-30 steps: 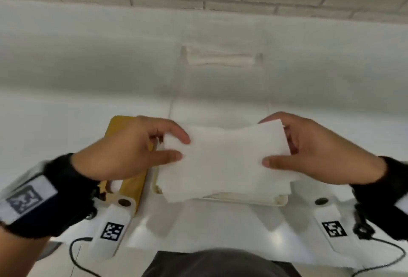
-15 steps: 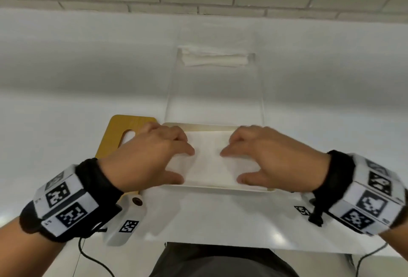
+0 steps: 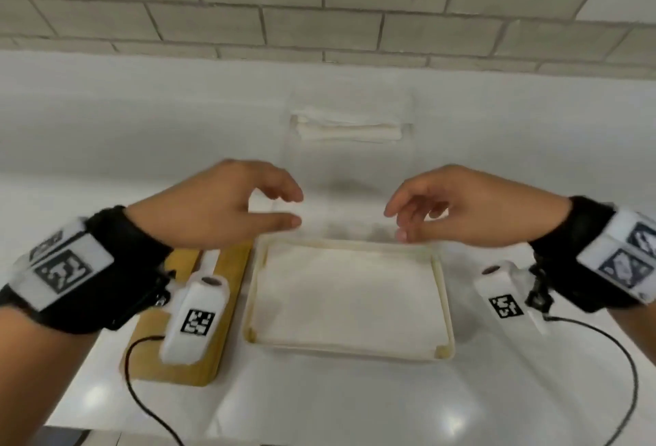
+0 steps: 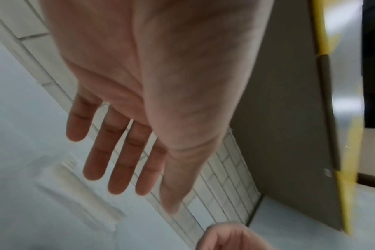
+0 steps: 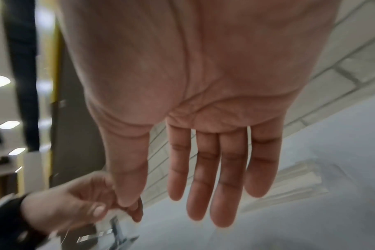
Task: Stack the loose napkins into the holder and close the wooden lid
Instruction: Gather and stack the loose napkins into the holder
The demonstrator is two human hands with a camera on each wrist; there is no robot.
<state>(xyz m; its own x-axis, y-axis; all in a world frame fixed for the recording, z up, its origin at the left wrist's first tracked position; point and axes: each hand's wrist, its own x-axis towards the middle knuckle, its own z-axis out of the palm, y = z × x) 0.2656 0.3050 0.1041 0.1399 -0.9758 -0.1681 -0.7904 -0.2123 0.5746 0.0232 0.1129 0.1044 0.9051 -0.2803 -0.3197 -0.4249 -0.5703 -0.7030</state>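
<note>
White counter (image 3: 337, 406). Holder (image 3: 448, 303) at centre, napkins (image 3: 346, 289) stacked inside. Wooden lid (image 3: 227, 307) flat just left of holder, long axis running away from the person. Left hand (image 3: 227, 207) nearer lid, right hand (image 3: 475, 207) farther; both hover over holder's far edge, fingers slack, holding nothing.

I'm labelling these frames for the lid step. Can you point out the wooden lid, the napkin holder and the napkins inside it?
wooden lid (image 3: 227, 307): head view, bare right strip beside the wrist camera.
napkin holder (image 3: 445, 298): head view, right rim.
napkins (image 3: 348, 289): head view, middle of the top sheet.
</note>
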